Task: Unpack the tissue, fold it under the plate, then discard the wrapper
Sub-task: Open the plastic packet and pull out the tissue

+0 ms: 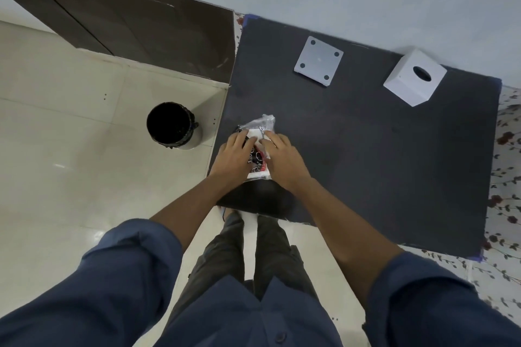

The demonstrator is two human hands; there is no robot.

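— Hands first: where are they, and what have they got?

— Both sit just left of the frame's centre, at the near left edge of the dark table (366, 163). The left hand (235, 156) and the right hand (282, 162) are each closed on the tissue packet (258, 159), fingers pressed down over it from either side, thumbs hidden.

— Is the tissue out yet?

— Not that I can see. The white printed tissue is inside the clear wrapper (263, 122), whose loose crinkled end sticks out beyond the fingertips, toward the top of the frame. So I judge the unpacking step is in hand.

— How to do it well?

— Pin the packet with one hand and draw the film off with the other, pulling along the packet rather than upward, so the thin paper slides out flat and does not tear.

— And the plate?

— A dark round plate (258, 200) lies just below the hands, partly covered by the wrists. Keep the tissue near it for folding under.

— The wrapper afterwards?

— A black-lined bin (172, 125) stands on the floor at middle left, near the table edge.
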